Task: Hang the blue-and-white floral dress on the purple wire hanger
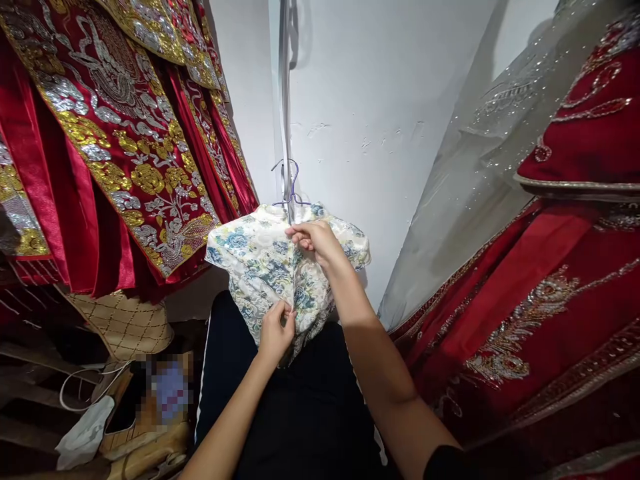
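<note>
A small floral garment (260, 267), cream with blue and green blossoms, hangs on a thin purple wire hanger (293, 190) hooked to a vertical metal rail (285, 100) against the white wall (375, 100), at the centre of the view. The right hand (314, 241) is closed on the upper front of the garment just below the collar, fingers curled and pinching the fabric. The left hand (276, 331) sits lower, at the garment's front seam near the hem, thumb and fingers pinched shut on the cloth edge. Both hands are in direct contact with the garment, right above left, with the fabric drawn into folds between them. Directly below the garment lies a dark, nearly black cloth (290, 413) with a white stripe at its left edge. To the left hang red embroidered robes (115, 133) with gold and silver floral work, close beside the garment. To the right hang a sheer sequinned veil (480, 167) and a red beaded gown (550, 300). At lower left stands a quilted beige bag (125, 323); its contents cannot be seen. Beside it are a white plastic bag (85, 433) and tan items, partly blurred and not identifiable.
</note>
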Available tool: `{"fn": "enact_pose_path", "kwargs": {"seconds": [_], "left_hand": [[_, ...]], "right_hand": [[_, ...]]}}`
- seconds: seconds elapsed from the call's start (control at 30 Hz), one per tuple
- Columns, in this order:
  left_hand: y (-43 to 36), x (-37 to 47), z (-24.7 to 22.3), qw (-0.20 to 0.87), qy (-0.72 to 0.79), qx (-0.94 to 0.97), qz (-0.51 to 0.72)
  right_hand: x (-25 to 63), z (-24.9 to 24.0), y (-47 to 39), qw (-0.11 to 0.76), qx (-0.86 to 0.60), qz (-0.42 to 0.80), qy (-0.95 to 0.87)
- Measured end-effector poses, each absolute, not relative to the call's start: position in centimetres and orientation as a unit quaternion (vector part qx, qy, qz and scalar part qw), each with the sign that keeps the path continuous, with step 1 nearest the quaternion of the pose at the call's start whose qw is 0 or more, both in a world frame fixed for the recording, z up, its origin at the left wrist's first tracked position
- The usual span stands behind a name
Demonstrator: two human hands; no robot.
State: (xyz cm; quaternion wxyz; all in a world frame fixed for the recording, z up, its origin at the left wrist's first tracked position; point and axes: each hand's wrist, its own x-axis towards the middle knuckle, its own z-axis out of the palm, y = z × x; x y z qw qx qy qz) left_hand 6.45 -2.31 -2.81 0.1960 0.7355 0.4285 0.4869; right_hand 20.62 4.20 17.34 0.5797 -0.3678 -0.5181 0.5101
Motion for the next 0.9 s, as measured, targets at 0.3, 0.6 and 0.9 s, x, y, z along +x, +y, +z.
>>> {"fn": "enact_pose_path", "kwargs": {"seconds": [0.3, 0.6, 0.9], "left_hand": [[-3.1, 5.9, 4.2, 0.226, 0.386, 0.795, 0.409], [1.8, 5.8, 18.0, 0.01, 0.308, 0.776, 0.55], [5.1, -1.9, 16.5, 0.214, 0.243, 0.483, 0.813]], "right_hand": [[20.4, 17.3, 1.8, 0.649, -0.319, 0.447, -0.526], [19.2, 16.2, 2.6, 0.639, -0.332, 0.36, -0.593], [19.1, 5.2, 1.6, 0.591, -0.41, 0.411, -0.56]]}}
